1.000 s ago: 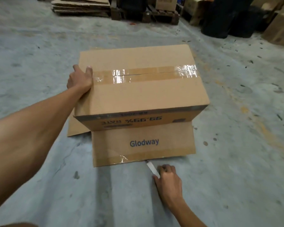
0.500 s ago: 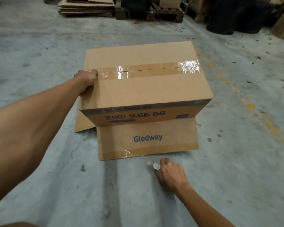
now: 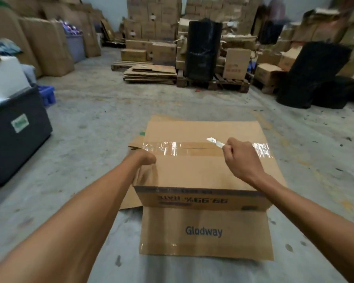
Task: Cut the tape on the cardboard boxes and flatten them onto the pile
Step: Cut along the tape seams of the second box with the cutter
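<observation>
A brown cardboard box (image 3: 192, 172) stands on the concrete floor, its top seam sealed with clear tape (image 3: 184, 149). One flap printed "Glodway" (image 3: 204, 233) lies flat on the floor toward me. My left hand (image 3: 145, 158) grips the box's left top edge, fingers curled over the side. My right hand (image 3: 241, 158) hovers over the tape and pinches a small silver cutter blade (image 3: 215, 142), whose tip points left above the seam. A pile of flattened cardboard (image 3: 151, 74) lies far ahead.
A dark plastic bin (image 3: 14, 135) with a green label stands at left, a blue crate (image 3: 47, 94) behind it. Wooden pallets (image 3: 213, 82) carry a black-wrapped load (image 3: 202, 50) and stacked boxes at the back. Black bags (image 3: 315, 74) sit at right.
My right hand lifted the cutter from the floor near the flap up over the taped seam. The view tilted up, showing the warehouse. My left hand stayed on the box's left edge.
</observation>
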Demonstrator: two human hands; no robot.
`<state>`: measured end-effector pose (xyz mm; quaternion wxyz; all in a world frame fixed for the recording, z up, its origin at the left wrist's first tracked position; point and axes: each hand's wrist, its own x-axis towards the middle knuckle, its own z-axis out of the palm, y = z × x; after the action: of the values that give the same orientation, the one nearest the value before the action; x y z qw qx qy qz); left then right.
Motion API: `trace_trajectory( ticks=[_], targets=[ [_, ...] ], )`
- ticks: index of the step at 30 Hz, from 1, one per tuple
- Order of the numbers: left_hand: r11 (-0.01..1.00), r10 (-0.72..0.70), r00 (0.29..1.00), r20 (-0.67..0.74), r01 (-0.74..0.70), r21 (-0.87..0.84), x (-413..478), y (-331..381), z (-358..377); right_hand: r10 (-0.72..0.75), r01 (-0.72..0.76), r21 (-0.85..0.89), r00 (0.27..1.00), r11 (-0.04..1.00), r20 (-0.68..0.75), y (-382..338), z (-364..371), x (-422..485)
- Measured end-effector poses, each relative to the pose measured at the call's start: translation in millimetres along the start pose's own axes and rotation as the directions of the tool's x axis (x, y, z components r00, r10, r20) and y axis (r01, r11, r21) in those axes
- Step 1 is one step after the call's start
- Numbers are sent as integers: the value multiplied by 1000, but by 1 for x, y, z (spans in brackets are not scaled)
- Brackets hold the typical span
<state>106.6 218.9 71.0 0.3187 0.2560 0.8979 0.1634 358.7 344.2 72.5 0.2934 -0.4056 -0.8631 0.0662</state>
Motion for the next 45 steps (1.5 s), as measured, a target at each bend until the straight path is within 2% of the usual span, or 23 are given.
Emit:
trace_trajectory(
  ticks=[5, 9, 13, 17, 23, 31, 34, 37, 39, 42, 45],
  targets=[
    [985, 43, 999, -6, -43, -169, -5, 0, 4, 69, -53, -93, 982, 994, 175, -66, 27, 84],
    [938, -63, 989, -134, 13, -346, -4, -6, 12, 92, -58, -141, 963, 988, 252, -117, 47, 125],
    [945, -174, 978, -113, 134, -300, 2, 11, 18, 63, -21, -157, 961, 987, 269, -140, 59, 149],
    [923, -265, 962, -64, 234, -306, 2, 22, 17, 44, -5, -158, 968, 987, 245, -129, 74, 154],
    [905, -315, 943, -109, 264, -334, 14, 14, 26, -42, 70, -72, 941, 995, 337, -129, 103, 178],
    [844, -475, 865, -160, 395, -363, 21, 27, 43, -301, 272, 130, 889, 953, 346, -169, 122, 210],
    [876, -460, 855, -241, 392, -283, 16, 24, 46, -343, 310, 148, 878, 939, 335, -172, 129, 202],
    [901, -433, 814, -388, 399, -170, 15, 22, 53, -351, 327, 129, 870, 936, 346, -164, 131, 194],
    [899, -438, 790, -430, 387, -205, 16, 21, 57, -348, 329, 115, 868, 937, 354, -155, 128, 191],
    [889, -453, 798, -398, 372, -267, 15, 25, 56, -345, 332, 99, 869, 938, 354, -141, 123, 184],
    [907, -397, 808, -437, 273, -320, 14, 27, 59, -342, 339, 75, 863, 938, 371, -131, 120, 180]
  ],
)
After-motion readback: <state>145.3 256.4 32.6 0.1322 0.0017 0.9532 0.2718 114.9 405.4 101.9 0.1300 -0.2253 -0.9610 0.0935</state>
